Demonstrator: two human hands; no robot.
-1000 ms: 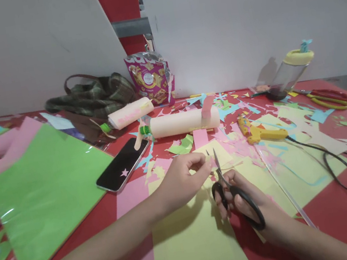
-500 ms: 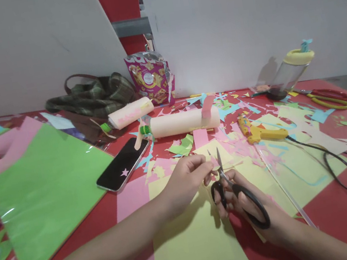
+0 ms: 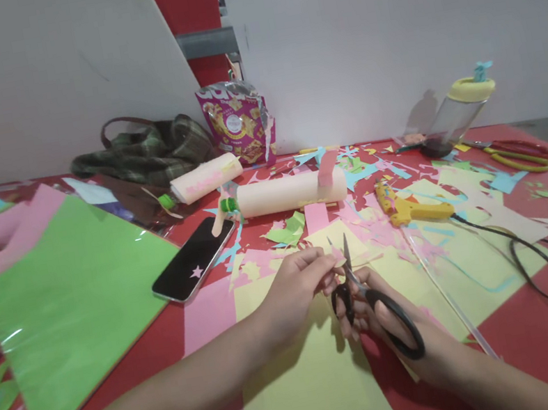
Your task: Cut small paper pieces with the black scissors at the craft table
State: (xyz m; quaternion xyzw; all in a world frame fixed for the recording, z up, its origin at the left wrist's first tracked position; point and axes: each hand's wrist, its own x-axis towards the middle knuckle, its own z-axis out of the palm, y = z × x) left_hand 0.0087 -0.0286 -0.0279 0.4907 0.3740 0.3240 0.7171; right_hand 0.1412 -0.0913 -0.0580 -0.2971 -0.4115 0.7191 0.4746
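- Left hand (image 3: pixel 297 289): thumb and finger pinched on small pink scrap (image 3: pixel 337 256).
- Right hand (image 3: pixel 379 317): fingers through the loops of black scissors (image 3: pixel 355 278); blades parted, tips pointing away from the person.
- Key relation: scrap is at the blade opening, left of the right-hand blade. Can't tell if its edge is fully between the blades.
- Scissors' long axis runs from the right wrist forward and slightly left; scrap's long axis too small to tell.
- Left hand is nearer the scrap, holding it; its fingertips are just beside the blades, so they are the main thing in the way.
- Both hands are above yellow sheet (image 3: pixel 311 389); pink sheet (image 3: pixel 207 365) lies on its left.
- Ahead: white roll (image 3: pixel 283 195) lying crosswise, green scrap (image 3: pixel 287 231) on the near side of it.
- Left: phone (image 3: pixel 181 278) with pink star (image 3: pixel 196 272) on top, then green pack (image 3: pixel 83 295).
- Right: yellow glue gun (image 3: pixel 413 210) with its cord (image 3: pixel 491 232), and clear stick (image 3: pixel 450 302) near the right forearm.
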